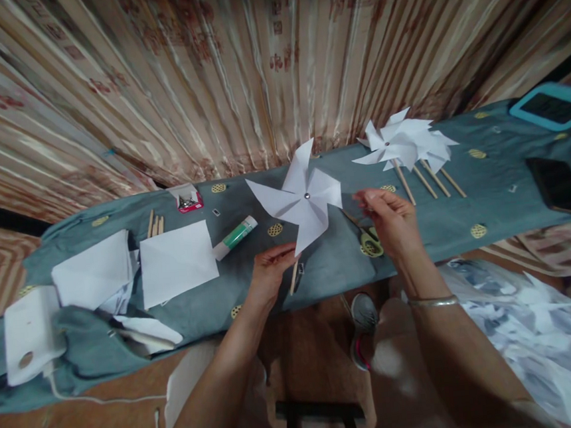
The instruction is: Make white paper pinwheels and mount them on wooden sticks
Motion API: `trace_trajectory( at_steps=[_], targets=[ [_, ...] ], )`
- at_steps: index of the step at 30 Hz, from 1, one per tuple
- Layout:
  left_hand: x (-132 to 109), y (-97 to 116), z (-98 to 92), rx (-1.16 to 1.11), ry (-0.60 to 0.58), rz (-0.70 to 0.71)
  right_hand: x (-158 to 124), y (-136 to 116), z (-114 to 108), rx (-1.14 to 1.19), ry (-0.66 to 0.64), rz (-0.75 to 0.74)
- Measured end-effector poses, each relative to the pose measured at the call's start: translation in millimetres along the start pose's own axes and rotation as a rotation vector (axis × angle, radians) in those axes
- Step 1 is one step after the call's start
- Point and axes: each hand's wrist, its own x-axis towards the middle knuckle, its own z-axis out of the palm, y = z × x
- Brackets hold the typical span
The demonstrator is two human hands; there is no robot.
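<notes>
A white paper pinwheel (pixel 289 203) with a round silver pin at its centre faces me above the cloth-covered table. My left hand (pixel 270 272) grips its wooden stick (pixel 294 278) below the blades, the fingers partly hidden by paper. Just right of the blades is my right hand (pixel 390 218), fingers curled and tips close together, with nothing visible in them. It does not touch the pinwheel. Green-handled scissors (pixel 370 242) lie beneath that hand, partly covered by it. A glue stick (pixel 236 237) with a green label lies to the left of the pinwheel.
Other pinwheels (pixel 402 140) lie at the back right. To the left are stacked paper sheets (pixel 178 263), wooden sticks (pixel 155 224), a small red box of pins (pixel 188 199) and a white device (pixel 32 336). A phone (pixel 557 183) and blue-framed tablet (pixel 553 105) lie right; a plastic bag (pixel 540 331) stands below.
</notes>
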Motion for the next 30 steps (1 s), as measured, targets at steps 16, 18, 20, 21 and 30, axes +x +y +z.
trace_trajectory(
  at_steps=[16, 18, 20, 21, 30],
  targets=[
    [-2.1, 3.5, -1.3, 0.02, 0.0, 0.013, 0.8, 7.2, 10.5, -0.038, -0.077, 0.099],
    [-2.1, 3.7, -1.4, 0.028, 0.015, 0.024, -1.0, 6.9, 11.2, -0.031, -0.075, 0.106],
    [-1.8, 3.8, -1.1, 0.031, 0.035, 0.037, -3.1, 6.3, 11.6, -0.039, -0.081, 0.106],
    [-1.6, 3.9, -0.8, 0.029, 0.043, 0.044, -4.2, 5.9, 11.7, -0.049, -0.09, 0.105],
    [-0.6, 5.1, 1.2, 0.027, 0.107, 0.074, -15.6, 7.9, 9.8, -0.091, -0.192, 0.147]
  ],
)
